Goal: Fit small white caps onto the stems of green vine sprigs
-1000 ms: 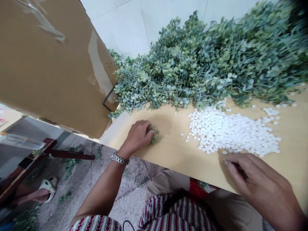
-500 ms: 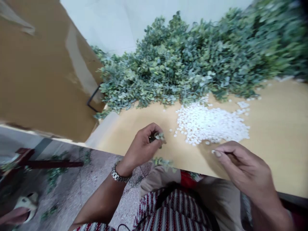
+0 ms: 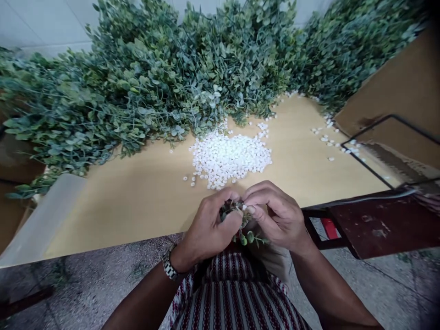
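Leafy sprig (image 3: pixel 250 237): stem mostly hidden within left hand (image 3: pixel 209 224). White disc (image 3: pixel 244 207), pinched by right hand (image 3: pixel 282 220): largely covered, too small for detail. Foliage heap (image 3: pixel 165 82): cut off by top and left edges. Cardboard box (image 3: pixel 395 87): cut off at right. Dark-red bench (image 3: pixel 381 231): partly hidden under tabletop (image 3: pixel 137 197).

Can't read any text here, tbh. The cardboard (image 3: pixel 395 82) at the worktop's (image 3: pixel 137 201) right edge has no print I can make out, and same goes for the red thing (image 3: pixel 330 228) below the front edge, toward the right corner. The watch (image 3: pixel 169 263) just shows its band to the camera, so no legible numbers there either.
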The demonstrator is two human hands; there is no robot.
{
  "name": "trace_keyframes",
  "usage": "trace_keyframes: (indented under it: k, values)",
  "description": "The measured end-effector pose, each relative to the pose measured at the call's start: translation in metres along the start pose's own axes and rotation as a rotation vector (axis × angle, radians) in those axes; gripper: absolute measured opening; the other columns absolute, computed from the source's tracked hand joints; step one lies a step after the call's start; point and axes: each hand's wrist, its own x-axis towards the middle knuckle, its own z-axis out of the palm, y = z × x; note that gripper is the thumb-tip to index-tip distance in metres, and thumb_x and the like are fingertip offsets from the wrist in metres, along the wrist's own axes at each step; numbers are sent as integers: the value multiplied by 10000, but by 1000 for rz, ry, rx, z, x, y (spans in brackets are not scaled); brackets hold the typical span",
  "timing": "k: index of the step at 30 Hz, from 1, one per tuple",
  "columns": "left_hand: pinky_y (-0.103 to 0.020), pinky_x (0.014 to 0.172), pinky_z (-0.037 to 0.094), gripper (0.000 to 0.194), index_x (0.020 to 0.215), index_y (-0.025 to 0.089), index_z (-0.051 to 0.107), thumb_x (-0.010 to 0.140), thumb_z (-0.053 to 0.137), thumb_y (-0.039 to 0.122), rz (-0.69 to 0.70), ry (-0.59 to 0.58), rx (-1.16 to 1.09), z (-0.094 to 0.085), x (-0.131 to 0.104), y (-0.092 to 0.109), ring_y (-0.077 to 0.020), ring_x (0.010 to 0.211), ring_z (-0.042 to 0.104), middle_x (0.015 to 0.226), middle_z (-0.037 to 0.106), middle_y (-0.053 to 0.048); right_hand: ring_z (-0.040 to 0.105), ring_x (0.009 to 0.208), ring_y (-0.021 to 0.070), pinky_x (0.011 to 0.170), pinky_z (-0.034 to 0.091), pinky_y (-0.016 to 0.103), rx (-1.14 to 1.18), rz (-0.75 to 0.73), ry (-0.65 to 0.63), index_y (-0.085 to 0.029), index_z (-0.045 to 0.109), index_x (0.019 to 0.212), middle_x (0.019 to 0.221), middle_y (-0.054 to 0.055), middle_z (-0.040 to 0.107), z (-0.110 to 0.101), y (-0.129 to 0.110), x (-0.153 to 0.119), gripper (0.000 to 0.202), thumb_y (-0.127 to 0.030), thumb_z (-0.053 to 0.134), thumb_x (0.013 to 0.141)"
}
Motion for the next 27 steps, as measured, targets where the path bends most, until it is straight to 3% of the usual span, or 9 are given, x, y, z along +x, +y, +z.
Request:
trace_keyframes:
  k: [4, 12, 19, 27]
  values:
    - [-230, 564, 372, 85, 701, 151, 546, 783, 529, 165, -5, 47, -159, 4, -1, -7, -104, 597, 446, 636, 500, 18, 564, 775, 134, 668, 456, 268, 160, 91, 48, -174, 598, 866, 807, 32, 585, 3, 3, -8, 131, -57, 552, 830]
    - [-200, 569, 399, 77, 710, 146, 614, 742, 585, 83, 54, 162, -289, 10, -4, -15, -83, 599, 502, 667, 584, 13, 536, 720, 137, 629, 427, 273, 498, 299, 135, -199, 635, 835, 765, 17, 568, 6, 8, -21, 95, -124, 578, 842]
    - [-196, 565, 419, 108, 685, 127, 627, 741, 578, 50, 75, 92, -295, 12, -5, -7, -81, 576, 508, 624, 578, 11, 534, 659, 134, 604, 438, 275, 581, 324, 116, -202, 644, 806, 712, 13, 572, 6, 9, -24, 55, -177, 605, 835]
    - [-182, 531, 406, 122, 652, 124, 604, 736, 552, 53, 51, 99, -254, 14, -3, -8, -68, 536, 476, 586, 554, 24, 529, 636, 132, 591, 443, 269, 487, 380, 106, -201, 596, 776, 683, 6, 566, 9, 7, -25, 81, -237, 589, 848]
